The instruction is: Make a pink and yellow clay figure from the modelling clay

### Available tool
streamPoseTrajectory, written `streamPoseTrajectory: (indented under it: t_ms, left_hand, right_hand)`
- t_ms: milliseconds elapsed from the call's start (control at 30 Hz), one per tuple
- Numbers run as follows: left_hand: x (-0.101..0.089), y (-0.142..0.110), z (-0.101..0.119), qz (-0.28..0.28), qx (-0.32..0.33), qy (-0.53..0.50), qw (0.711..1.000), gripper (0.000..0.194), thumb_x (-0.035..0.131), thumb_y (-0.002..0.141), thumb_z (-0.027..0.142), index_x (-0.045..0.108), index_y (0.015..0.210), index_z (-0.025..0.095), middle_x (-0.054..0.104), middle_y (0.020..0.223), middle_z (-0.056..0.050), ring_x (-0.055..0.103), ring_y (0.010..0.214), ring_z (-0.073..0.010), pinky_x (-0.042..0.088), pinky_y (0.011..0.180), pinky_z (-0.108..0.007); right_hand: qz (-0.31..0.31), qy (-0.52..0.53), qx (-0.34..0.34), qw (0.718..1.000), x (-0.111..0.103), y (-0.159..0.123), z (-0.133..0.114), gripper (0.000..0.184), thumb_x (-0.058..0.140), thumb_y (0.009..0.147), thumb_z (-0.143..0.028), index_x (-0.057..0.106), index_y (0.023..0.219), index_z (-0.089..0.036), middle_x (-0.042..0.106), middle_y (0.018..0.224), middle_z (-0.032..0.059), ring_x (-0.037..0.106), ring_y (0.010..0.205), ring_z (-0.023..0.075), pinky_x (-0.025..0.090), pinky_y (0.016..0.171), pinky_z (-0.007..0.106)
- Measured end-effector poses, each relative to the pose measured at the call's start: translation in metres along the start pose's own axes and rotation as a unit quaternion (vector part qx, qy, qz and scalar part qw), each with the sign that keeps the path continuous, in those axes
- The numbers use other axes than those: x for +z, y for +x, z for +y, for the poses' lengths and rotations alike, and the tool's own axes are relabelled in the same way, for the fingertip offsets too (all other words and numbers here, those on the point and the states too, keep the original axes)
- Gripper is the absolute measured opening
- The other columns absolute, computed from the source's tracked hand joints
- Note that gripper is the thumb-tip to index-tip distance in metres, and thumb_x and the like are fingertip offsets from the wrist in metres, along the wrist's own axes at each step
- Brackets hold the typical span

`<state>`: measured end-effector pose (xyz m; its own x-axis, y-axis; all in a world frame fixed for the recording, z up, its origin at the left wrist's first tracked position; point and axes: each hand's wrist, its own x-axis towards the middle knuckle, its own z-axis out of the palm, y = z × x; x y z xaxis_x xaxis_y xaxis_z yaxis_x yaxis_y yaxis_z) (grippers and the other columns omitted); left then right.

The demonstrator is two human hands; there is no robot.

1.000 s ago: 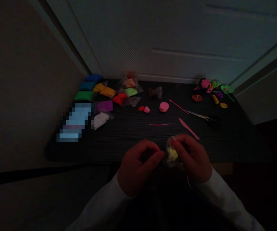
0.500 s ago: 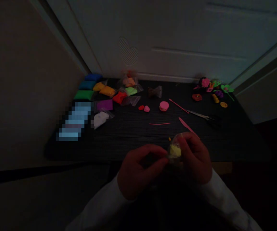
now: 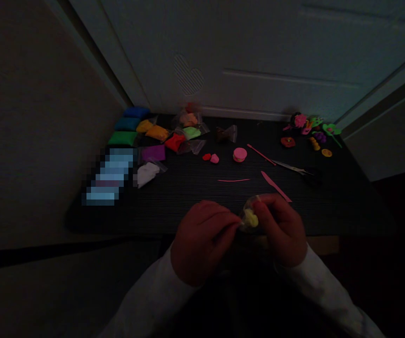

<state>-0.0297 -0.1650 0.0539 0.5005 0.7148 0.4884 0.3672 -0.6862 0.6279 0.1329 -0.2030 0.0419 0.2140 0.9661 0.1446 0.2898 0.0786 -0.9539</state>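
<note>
Both my hands meet over the near edge of the dark table (image 3: 188, 197). My right hand (image 3: 282, 230) is curled around a small clear bag of yellow clay (image 3: 250, 218). My left hand (image 3: 202, 239) pinches the left side of that same bag with thumb and fingers. The light is dim, and the bag's lower part is hidden behind my fingers.
Several coloured clay packets (image 3: 153, 136) lie at the back left, with a white one (image 3: 148, 173) nearer. A pink clay disc (image 3: 240, 154), pink modelling tools (image 3: 275, 186), a thin pink strip (image 3: 233, 180), scissors (image 3: 294, 169) and small clay figures (image 3: 311, 131) are spread further back. A white door stands behind.
My hands have shifted slightly up and closer together, still working the yellow clay bag. A small orange speck seen on the table half a second ago is now covered.
</note>
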Motion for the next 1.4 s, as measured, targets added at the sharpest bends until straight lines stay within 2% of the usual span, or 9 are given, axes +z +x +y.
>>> streamPoseTrajectory:
  t_ms: [167,400,533,633,767,933,1167,1267,1400]
  left_hand:
    - [-0.003,0.000,0.000,-0.011,-0.076,-0.047,0.996,0.007,0.055,0.075,0.012,0.059,0.079,0.017,0.062,0.076,-0.001,0.056,0.074,-0.0122,0.045,0.069,-0.025]
    - [0.008,-0.009,0.003,0.067,-0.119,-0.209,0.968,0.010,0.052,0.075,0.009,0.054,0.079,0.018,0.054,0.078,-0.002,0.051,0.080,-0.0133,0.042,0.073,-0.027]
    - [0.009,-0.009,0.001,-0.009,-0.169,-0.322,0.931,0.008,0.048,0.080,0.016,0.054,0.076,0.018,0.053,0.079,-0.003,0.052,0.081,-0.0143,0.043,0.073,-0.028]
    - [0.006,-0.004,0.000,-0.072,-0.165,-0.265,0.947,0.014,0.047,0.081,0.021,0.059,0.074,0.017,0.055,0.081,-0.004,0.053,0.082,-0.0145,0.042,0.076,-0.029]
    - [0.006,0.001,0.000,-0.064,-0.162,-0.139,0.975,0.010,0.064,0.068,0.025,0.061,0.075,0.019,0.058,0.081,-0.002,0.054,0.082,-0.0155,0.043,0.075,-0.029]
    - [0.008,0.002,-0.001,-0.106,-0.196,-0.138,0.965,0.012,0.061,0.071,0.023,0.053,0.063,0.018,0.056,0.072,0.001,0.053,0.074,-0.0126,0.042,0.069,-0.026]
    - [0.007,-0.006,-0.011,0.053,-0.270,-0.179,0.945,0.038,0.055,0.075,0.021,0.027,0.050,0.018,0.040,0.053,0.005,0.041,0.052,-0.0072,0.036,0.052,-0.022]
    - [0.004,-0.005,-0.016,0.097,-0.329,-0.217,0.914,0.020,0.058,0.072,0.023,0.042,0.061,0.018,0.049,0.058,0.004,0.047,0.055,-0.0080,0.039,0.053,-0.021]
    - [0.005,0.000,-0.012,-0.006,-0.335,-0.287,0.897,0.013,0.056,0.074,0.028,0.059,0.081,0.018,0.060,0.068,0.002,0.055,0.062,-0.0100,0.044,0.056,-0.021]
  right_hand:
    - [0.032,0.025,-0.013,0.999,-0.001,-0.001,0.003,0.007,0.050,0.082,-0.023,0.057,0.079,-0.023,0.060,0.071,-0.0038,0.054,0.065,0.0077,0.043,0.059,0.019]
    - [0.081,0.086,-0.007,0.993,0.001,0.000,0.005,0.009,0.050,0.082,-0.025,0.057,0.077,-0.022,0.058,0.067,-0.0027,0.054,0.063,0.0094,0.044,0.057,0.021]
    - [0.056,0.062,-0.006,0.996,-0.001,0.001,0.004,0.008,0.050,0.081,-0.025,0.057,0.078,-0.022,0.059,0.069,-0.0030,0.054,0.063,0.0089,0.044,0.057,0.021]
    - [0.039,-0.022,-0.022,0.999,-0.002,0.001,0.004,0.005,0.052,0.080,-0.022,0.057,0.081,-0.023,0.061,0.073,-0.0030,0.056,0.067,0.0088,0.044,0.061,0.021]
    - [0.053,-0.123,-0.061,0.989,0.000,0.000,0.004,0.007,0.052,0.079,-0.019,0.057,0.084,-0.022,0.063,0.076,-0.0023,0.057,0.068,0.0086,0.044,0.062,0.021]
    - [0.028,-0.162,-0.085,0.983,0.001,-0.001,0.005,0.008,0.051,0.080,-0.018,0.057,0.084,-0.021,0.062,0.075,-0.0018,0.057,0.067,0.0094,0.043,0.061,0.022]
    - [0.075,-0.123,-0.043,0.989,-0.006,-0.001,0.009,0.007,0.049,0.081,-0.023,0.056,0.081,-0.021,0.060,0.071,-0.0014,0.055,0.064,0.0110,0.042,0.058,0.023]
    - [0.092,-0.083,-0.013,0.992,-0.010,0.001,0.011,0.008,0.049,0.081,-0.026,0.056,0.081,-0.021,0.059,0.071,-0.0014,0.054,0.064,0.0112,0.042,0.057,0.023]
    - [0.060,-0.060,0.002,0.996,-0.007,0.000,0.011,0.008,0.051,0.081,-0.026,0.057,0.082,-0.022,0.061,0.074,-0.0018,0.055,0.066,0.0108,0.044,0.060,0.023]
